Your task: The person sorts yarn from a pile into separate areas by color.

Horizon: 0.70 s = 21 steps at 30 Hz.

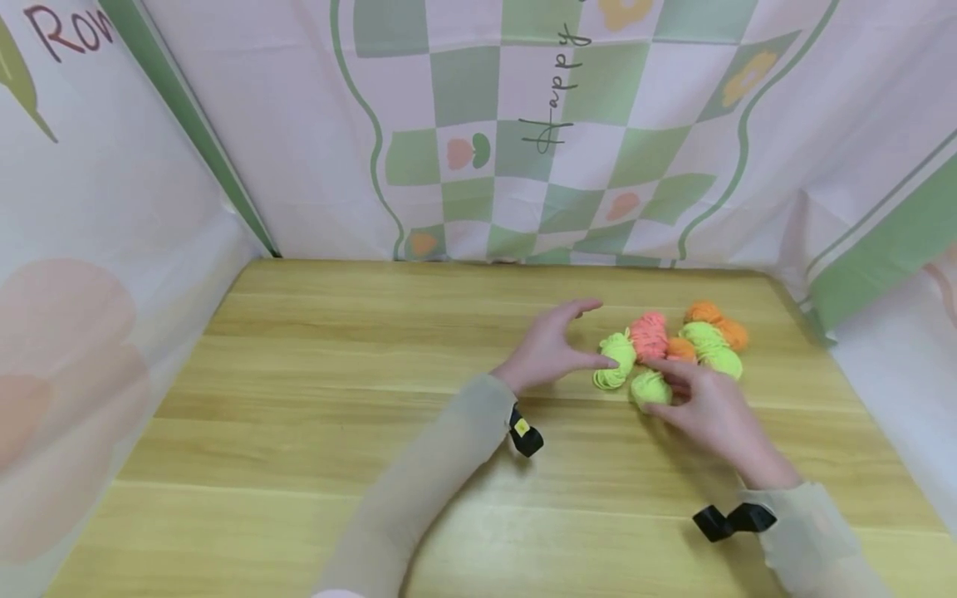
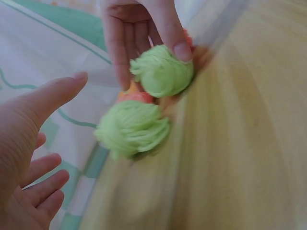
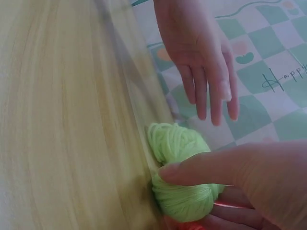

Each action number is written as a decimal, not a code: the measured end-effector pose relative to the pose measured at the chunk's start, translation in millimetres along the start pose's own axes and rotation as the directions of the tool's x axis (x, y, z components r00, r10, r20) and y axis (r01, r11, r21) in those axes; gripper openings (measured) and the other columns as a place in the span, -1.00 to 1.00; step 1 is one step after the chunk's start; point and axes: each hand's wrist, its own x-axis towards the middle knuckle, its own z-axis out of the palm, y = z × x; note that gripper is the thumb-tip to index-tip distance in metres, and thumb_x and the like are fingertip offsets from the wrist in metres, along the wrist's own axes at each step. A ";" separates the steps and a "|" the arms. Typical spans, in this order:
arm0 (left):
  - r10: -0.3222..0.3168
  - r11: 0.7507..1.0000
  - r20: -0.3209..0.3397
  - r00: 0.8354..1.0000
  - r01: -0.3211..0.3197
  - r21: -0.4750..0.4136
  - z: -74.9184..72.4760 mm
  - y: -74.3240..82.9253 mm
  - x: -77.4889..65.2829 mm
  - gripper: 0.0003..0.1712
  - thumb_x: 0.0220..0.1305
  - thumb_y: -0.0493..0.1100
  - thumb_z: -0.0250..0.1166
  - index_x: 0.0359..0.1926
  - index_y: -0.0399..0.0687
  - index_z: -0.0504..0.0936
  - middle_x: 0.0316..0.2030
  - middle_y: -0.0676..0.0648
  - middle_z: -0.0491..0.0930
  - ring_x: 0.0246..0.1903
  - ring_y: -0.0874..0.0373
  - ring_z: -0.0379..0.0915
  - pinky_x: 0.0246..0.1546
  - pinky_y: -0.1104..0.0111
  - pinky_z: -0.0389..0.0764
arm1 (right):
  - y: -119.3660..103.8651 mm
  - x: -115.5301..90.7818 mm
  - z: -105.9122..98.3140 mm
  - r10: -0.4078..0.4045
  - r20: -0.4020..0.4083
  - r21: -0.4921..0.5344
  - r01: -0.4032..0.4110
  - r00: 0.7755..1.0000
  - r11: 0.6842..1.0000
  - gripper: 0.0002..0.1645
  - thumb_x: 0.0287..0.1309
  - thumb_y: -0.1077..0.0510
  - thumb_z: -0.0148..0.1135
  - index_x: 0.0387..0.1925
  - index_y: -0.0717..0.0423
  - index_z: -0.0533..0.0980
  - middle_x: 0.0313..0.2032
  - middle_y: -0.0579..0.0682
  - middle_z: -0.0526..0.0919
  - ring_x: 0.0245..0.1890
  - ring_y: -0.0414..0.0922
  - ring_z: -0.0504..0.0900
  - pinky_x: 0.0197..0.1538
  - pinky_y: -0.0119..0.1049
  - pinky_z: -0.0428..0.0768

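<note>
A small ball of yellow-green yarn (image 1: 650,389) sits between the thumb and fingers of my right hand (image 1: 706,407). In the right wrist view that thumb lies across the yarn, with the other fingers behind it. My left hand (image 1: 549,349) has its fingers spread, and its thumb overlaps another yellow-green yarn ball (image 1: 615,374) in the head view. From the left wrist, this palm (image 2: 29,158) shows nothing in it. Just behind these two balls lie a coral-pink yarn ball (image 1: 649,335) and an orange one (image 1: 680,349), partly hidden by the right hand.
Further right, more orange yarn (image 1: 703,312) and yellow-green yarn (image 1: 704,339) lie bunched together near the back right of the wooden table (image 1: 299,415). A printed cloth (image 1: 463,91) hangs along the table's back edge, with more cloth at both sides.
</note>
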 end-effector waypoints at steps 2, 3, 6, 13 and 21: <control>-0.019 1.000 0.017 1.000 0.019 0.003 7.6 -1.3 1.9 0.10 -0.03 0.16 0.64 0.49 0.00 0.34 0.43 0.11 0.34 0.38 0.22 0.22 0.36 0.37 0.25 | 1.0 -0.7 0.4 0.004 0.021 -0.008 -0.004 1.000 1.000 -0.24 -0.10 0.30 0.63 0.21 0.29 0.56 0.08 0.41 0.60 -0.09 0.31 0.69 -0.08 0.16 0.66; -0.027 1.000 0.026 0.999 0.027 0.009 12.0 -2.7 2.7 0.10 -0.03 0.15 0.65 0.49 0.00 0.34 0.42 0.11 0.34 0.37 0.21 0.25 0.35 0.38 0.27 | 1.4 -1.0 0.8 0.006 0.030 -0.005 -0.006 1.000 1.000 -0.24 -0.10 0.31 0.62 0.21 0.30 0.55 0.08 0.41 0.60 -0.08 0.31 0.68 -0.07 0.16 0.66; -0.046 0.999 0.048 0.998 0.045 0.021 25.5 -7.4 5.0 0.10 -0.03 0.13 0.66 0.48 0.00 0.35 0.41 0.10 0.37 0.34 0.20 0.30 0.33 0.40 0.30 | 2.5 -1.2 2.4 0.001 0.028 -0.011 0.000 1.000 1.000 -0.25 -0.08 0.29 0.62 0.21 0.31 0.55 0.09 0.39 0.60 -0.09 0.29 0.69 -0.08 0.14 0.66; -0.066 0.997 0.065 0.996 0.063 0.050 46.3 -14.5 9.3 0.09 -0.04 0.10 0.67 0.47 -0.03 0.35 0.39 0.08 0.39 0.33 0.24 0.30 0.33 0.43 0.27 | 3.2 -2.2 3.2 0.009 0.012 -0.025 -0.008 1.000 1.000 -0.30 -0.04 0.24 0.62 0.18 0.30 0.58 0.08 0.38 0.62 -0.11 0.27 0.70 -0.09 0.18 0.66; -0.047 0.994 0.062 0.997 0.041 0.103 50.7 -9.1 14.9 -0.11 0.13 0.02 0.59 0.42 -0.04 0.43 0.34 0.06 0.45 0.30 0.26 0.33 0.29 0.51 0.27 | 5.2 -1.9 3.9 0.025 -0.002 -0.045 -0.025 1.000 0.999 -0.34 -0.04 0.16 0.64 0.12 0.27 0.62 -0.01 0.33 0.68 -0.11 0.26 0.69 -0.08 0.24 0.62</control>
